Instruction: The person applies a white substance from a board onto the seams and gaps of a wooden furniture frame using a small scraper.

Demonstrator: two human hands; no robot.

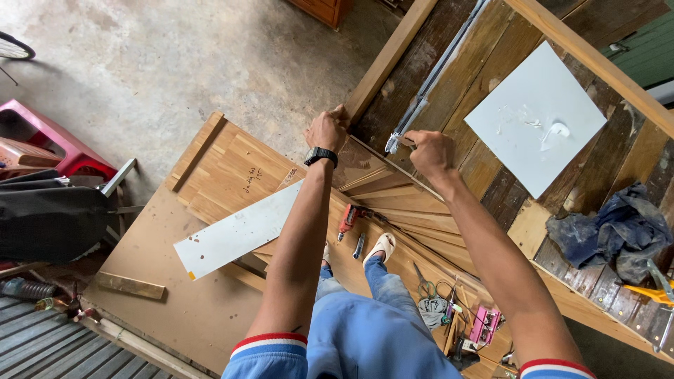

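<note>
1. A red drill lies on the wood boards near the person's feet.
2. The left hand is curled tight around the end of a long wooden beam.
3. The right hand pinches the end of a grey metal strip lying on the plank table.
4. A white tile rests farther along that table.

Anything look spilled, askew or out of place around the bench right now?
A white smear sits on the pale square panel, like spilled glue or paste. A crumpled dark cloth lies beside it. The left hand grips the wooden rail; the right hand holds the metal strip.
</note>
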